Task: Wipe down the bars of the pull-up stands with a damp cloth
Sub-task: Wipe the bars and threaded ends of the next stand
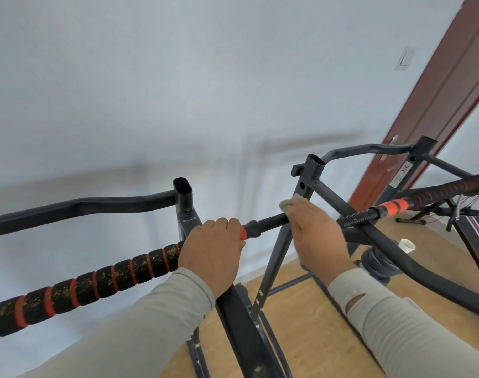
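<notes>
**At the top bar: wiping under way, much left to do**

At the top bar (pixel 271 222) of the nearer stand, we have both hands up. Our left hand (pixel 213 257) is wrapped over the bar, fingers curled round it just where the black-and-orange foam grip (pixel 83 285) ends. Our right hand (pixel 317 236) is a little further along the bar, toward the door (pixel 434 105), holding the pale green cloth (pixel 289 204) against the black ribbed section; the fingers bend round the cloth, though we cannot tell how tightly they close.

We judge the job to be at an early or middle stage. The foam grip on the far side of our left hand from the cloth is flecked with yellowish grime, so that stretch looks unwiped. The second stand (pixel 421 159), beyond the bar toward the door, shows no sign either way. The dark uprights (pixel 282 252) below the bar and the curved side handle (pixel 83 205) behind it likely remain as well.
</notes>
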Motion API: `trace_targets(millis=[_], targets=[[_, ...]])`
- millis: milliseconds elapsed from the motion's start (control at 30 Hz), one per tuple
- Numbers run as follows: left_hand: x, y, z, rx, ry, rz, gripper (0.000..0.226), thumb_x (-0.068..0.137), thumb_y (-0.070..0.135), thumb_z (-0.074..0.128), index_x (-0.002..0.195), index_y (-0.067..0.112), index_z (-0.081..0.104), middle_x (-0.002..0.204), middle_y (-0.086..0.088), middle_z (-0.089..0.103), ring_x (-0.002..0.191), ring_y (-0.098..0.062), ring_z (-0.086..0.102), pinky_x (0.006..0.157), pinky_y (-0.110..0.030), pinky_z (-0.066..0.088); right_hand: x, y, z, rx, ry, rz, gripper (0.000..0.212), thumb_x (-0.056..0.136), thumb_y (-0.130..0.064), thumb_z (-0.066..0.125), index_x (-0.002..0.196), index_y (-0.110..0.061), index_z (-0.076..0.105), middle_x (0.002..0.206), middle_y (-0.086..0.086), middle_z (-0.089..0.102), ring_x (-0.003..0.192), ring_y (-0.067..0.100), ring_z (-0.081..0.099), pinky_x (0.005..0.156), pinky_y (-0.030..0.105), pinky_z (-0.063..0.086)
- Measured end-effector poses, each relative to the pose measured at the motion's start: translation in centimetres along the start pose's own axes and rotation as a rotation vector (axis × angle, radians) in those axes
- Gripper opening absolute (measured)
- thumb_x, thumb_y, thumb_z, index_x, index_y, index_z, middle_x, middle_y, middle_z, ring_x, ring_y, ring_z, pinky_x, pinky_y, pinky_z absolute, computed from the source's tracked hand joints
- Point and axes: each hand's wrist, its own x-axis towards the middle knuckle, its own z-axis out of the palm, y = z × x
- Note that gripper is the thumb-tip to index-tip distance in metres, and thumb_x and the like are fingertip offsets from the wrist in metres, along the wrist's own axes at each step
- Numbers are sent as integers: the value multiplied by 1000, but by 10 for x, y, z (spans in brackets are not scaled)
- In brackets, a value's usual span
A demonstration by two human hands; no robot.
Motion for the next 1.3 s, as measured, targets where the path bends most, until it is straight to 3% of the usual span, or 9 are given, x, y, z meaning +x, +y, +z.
trace_targets(millis=[133,300,433,567,733,833,1000,1133,1300], targets=[[0,-1,-1,-6,6,-1,29,104,45,38,118,21,46,105,2,59,88,-18,53,80,-32,46,-35,-51,-6,270,-70,43,34,109,-23,49,139,-26,63,138,-12,64,128,4,57,113,25,43],[0,-3,-9,33,-31,30,31,104,44,40,121,19,45,109,-1,60,93,-20,56,82,-33,44,-38,-60,-63,667,-130,344,27,108,-32,50,104,-33,76,73,-8,73,72,15,72,74,26,60],[-9,-11,-26,58,0,83,46,99,53,45,128,17,41,112,-3,60,96,-25,58,87,-39,46,-33,-66,-88,693,-10,436,27,107,-28,53,103,-23,79,87,-2,79,81,26,75,75,43,65],[-48,-38,-50,-49,81,69,56,96,60,44,137,23,39,130,2,57,110,-25,59,98,-40,47,-28,-98,-101,754,-34,375,26,108,-27,52,106,-32,78,90,-6,80,83,15,76,71,23,62],[-102,-107,-73,-165,156,-197,59,88,63,56,131,24,55,126,3,66,110,-22,64,94,-40,52,-22,-147,-95,766,-110,285,31,108,-26,49,95,-38,75,86,-4,79,80,13,75,65,13,57],[-128,-138,-78,-193,61,-314,67,88,67,50,142,26,46,141,5,57,124,-20,56,106,-39,45,-20,-166,-87,740,-156,292,32,109,-28,49,91,-39,73,85,-9,78,82,9,74,66,11,56],[-162,-169,-76,-201,8,-342,73,87,74,43,146,32,35,147,11,48,128,-14,51,110,-35,41,-20,-186,-71,655,-143,324,30,108,-31,49,94,-43,72,86,-20,75,85,2,71,74,15,59],[-174,-185,-71,-179,21,-324,72,87,74,45,144,30,40,139,9,54,120,-15,56,105,-35,45,-16,-204,-67,484,-126,321,30,108,-31,47,99,-27,76,90,-5,76,87,16,71,73,27,59],[-174,-191,-63,-127,31,-270,65,86,76,41,135,33,46,125,12,59,109,-10,56,101,-31,46,-13,-249,-48,348,-188,100,27,106,-31,46,100,-28,71,85,-8,72,77,7,65,72,25,55]])
